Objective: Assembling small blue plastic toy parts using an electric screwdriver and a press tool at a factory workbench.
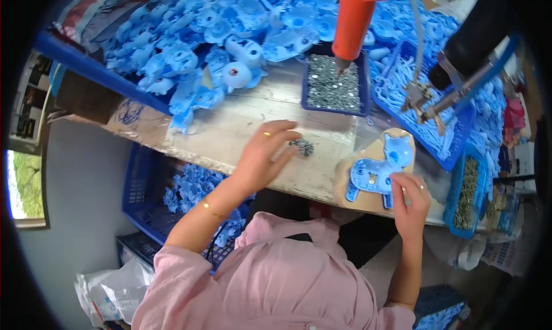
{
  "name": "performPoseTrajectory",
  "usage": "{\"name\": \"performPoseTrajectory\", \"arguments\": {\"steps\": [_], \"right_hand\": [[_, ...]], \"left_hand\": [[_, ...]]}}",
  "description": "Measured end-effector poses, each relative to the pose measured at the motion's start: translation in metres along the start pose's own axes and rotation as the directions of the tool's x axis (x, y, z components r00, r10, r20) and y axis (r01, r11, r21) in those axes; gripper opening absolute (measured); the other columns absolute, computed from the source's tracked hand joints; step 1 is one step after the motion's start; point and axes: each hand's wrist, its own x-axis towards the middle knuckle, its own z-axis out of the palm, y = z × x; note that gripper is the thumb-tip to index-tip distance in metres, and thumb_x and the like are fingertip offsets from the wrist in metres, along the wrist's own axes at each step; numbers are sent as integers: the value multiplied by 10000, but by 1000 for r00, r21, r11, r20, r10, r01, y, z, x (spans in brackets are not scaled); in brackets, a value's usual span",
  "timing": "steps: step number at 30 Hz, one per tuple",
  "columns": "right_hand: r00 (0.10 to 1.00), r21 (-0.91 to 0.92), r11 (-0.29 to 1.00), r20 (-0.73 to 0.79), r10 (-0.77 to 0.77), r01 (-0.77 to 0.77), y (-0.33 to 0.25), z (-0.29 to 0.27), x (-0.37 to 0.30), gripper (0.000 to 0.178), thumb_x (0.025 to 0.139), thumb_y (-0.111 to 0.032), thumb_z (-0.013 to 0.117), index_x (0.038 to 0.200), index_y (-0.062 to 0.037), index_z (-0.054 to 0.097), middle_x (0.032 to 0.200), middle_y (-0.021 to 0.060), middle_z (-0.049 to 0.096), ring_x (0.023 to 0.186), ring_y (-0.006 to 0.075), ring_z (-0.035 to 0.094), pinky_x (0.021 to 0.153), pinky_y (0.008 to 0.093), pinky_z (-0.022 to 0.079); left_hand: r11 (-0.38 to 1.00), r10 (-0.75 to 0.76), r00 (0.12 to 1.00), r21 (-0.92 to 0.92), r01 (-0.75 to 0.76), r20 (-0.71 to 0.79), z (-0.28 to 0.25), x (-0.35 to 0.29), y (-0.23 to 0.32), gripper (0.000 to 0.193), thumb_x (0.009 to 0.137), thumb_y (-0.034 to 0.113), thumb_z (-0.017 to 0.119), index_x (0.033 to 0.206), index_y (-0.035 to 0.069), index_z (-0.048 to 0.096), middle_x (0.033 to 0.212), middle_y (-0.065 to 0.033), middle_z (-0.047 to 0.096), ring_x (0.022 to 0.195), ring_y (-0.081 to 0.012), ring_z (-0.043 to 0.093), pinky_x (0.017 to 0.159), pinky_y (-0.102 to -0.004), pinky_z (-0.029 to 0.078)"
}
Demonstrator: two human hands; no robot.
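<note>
My left hand (265, 156) hovers over the worktop with its fingers apart, the tips beside a small pile of screws (302, 147). On the right, a light-blue plastic animal-shaped shell half (368, 174) lies hollow side up in a beige fixture block (346, 196). At the shell's right edge my right hand (411, 199) has thumb and fingertips drawn together. Whatever those fingertips hold is too small or hidden to make out. Above the worktop hangs an orange-red electric screwdriver (355, 28), its bit over a dark blue tray (305, 94) filled with small metal screws.
Blue shell parts (230, 19) are heaped across the back. A blue basket (428, 137) of thin blue strips stands right, near a metal clamp arm (443, 102) and a blue bin (451, 215) of small metal pieces. Below the worktop's left edge sits a crate (138, 183) with blue parts.
</note>
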Motion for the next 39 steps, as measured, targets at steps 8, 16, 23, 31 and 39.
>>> {"name": "performPoseTrajectory", "arguments": {"steps": [8,16,23,31,39], "right_hand": [[956,-11,990,-261,134,-142,38,-6,46,129,906,10,656,1015,-22,716,927,129,703,752,274,662,695,337,513],[984,-135,979,-112,136,-150,101,10,109,146,887,-68,675,1023,-82,727,951,111,690,801,306,676,702,399,529],[991,-275,954,19,130,-120,123,10,128,103,879,-96,692,982,-93,702,968,73,683,822,258,696,699,384,539],[863,667,709,-198,464,-228,118,-44,95,130,990,-87,630,1090,-4,621,1090,127,690,969,202,708,852,282,558],[982,99,977,11,-189,187,17,-10,2,207,826,35,720,1016,-44,698,1157,128,697,1012,295,699,845,358,569]], "left_hand": [[993,57,993,-113,-45,105,14,14,29,196,878,14,697,1071,47,697,1137,-127,699,1057,-321,648,896,-404,518],[939,291,934,-249,-237,208,59,39,68,178,854,19,710,1032,28,708,1092,-110,703,979,-310,663,826,-396,543],[936,296,932,-260,-239,208,67,43,72,161,861,23,713,1022,27,713,1064,-106,708,957,-303,670,813,-386,547],[880,-4,892,-422,218,453,78,60,88,229,1009,138,611,1188,14,680,1132,-118,718,1034,-197,681,840,-324,534],[223,-250,669,-631,743,700,116,85,105,461,1061,365,529,1335,-5,566,1226,-111,686,1095,-147,653,927,-299,526]]}}
